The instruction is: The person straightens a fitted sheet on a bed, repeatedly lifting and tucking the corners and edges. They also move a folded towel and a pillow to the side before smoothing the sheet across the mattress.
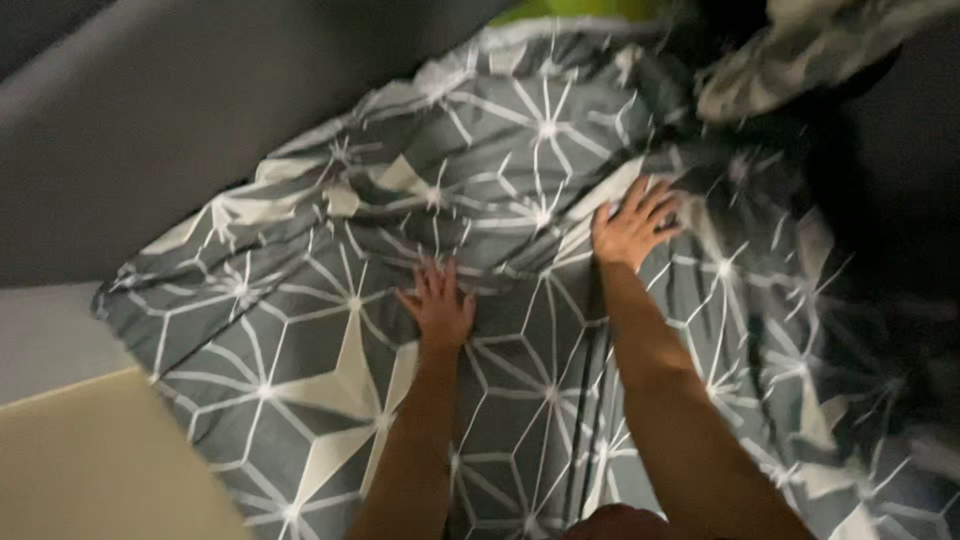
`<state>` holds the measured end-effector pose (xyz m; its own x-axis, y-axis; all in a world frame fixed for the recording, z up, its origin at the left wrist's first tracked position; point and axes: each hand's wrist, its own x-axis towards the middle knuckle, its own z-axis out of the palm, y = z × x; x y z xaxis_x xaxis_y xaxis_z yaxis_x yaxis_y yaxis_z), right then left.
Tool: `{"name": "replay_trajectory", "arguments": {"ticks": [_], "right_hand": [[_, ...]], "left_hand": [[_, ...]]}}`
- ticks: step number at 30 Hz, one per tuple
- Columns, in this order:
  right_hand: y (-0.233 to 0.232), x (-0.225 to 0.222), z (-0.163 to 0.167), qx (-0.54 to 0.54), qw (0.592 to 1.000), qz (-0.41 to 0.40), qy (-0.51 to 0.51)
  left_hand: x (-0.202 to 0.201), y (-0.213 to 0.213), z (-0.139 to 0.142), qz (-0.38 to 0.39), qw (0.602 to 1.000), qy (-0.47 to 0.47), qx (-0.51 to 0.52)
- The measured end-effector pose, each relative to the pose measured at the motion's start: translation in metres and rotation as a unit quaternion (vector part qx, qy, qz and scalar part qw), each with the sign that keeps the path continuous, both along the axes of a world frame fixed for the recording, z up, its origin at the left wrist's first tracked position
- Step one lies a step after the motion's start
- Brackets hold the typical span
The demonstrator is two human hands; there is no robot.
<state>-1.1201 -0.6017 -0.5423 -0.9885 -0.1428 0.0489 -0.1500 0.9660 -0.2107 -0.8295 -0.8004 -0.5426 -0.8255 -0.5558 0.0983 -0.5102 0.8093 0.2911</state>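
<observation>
You are showing two hands in view: one left hand [437, 305] and one right hand [632, 225], both lying flat with fingers spread. You are pressing them on one grey bed sheet [300, 330] with a white geometric line pattern. One bare cream mattress corner [90, 460] is showing at the lower left. One crumpled patterned cloth [790, 55] is lying at the upper right. One grey wall [150, 110] is running alongside.

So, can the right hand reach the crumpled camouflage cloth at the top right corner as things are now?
Probably yes. The right hand lies flat, fingers spread, on the grey patterned sheet, and only rumpled sheet lies between it and the camouflage cloth. The arm already looks well stretched, so leaning forward may be needed.
</observation>
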Motion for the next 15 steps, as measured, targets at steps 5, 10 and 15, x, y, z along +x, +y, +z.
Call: {"name": "replay_trajectory", "arguments": {"ticks": [5, 10, 15], "right_hand": [[0.0, -0.011, -0.017, -0.006, 1.0, -0.001, 0.009], [-0.002, -0.016, -0.03, 0.023, 0.998, -0.007, 0.059], [-0.007, -0.016, -0.027, 0.012, 0.996, -0.001, 0.086]], "left_hand": [[0.003, 0.004, -0.01, 0.008, 1.0, 0.0, 0.0], [-0.004, -0.003, 0.017, 0.02, 0.999, -0.017, 0.022], [-0.096, -0.054, 0.088, 0.009, 0.984, 0.09, 0.156]]}}
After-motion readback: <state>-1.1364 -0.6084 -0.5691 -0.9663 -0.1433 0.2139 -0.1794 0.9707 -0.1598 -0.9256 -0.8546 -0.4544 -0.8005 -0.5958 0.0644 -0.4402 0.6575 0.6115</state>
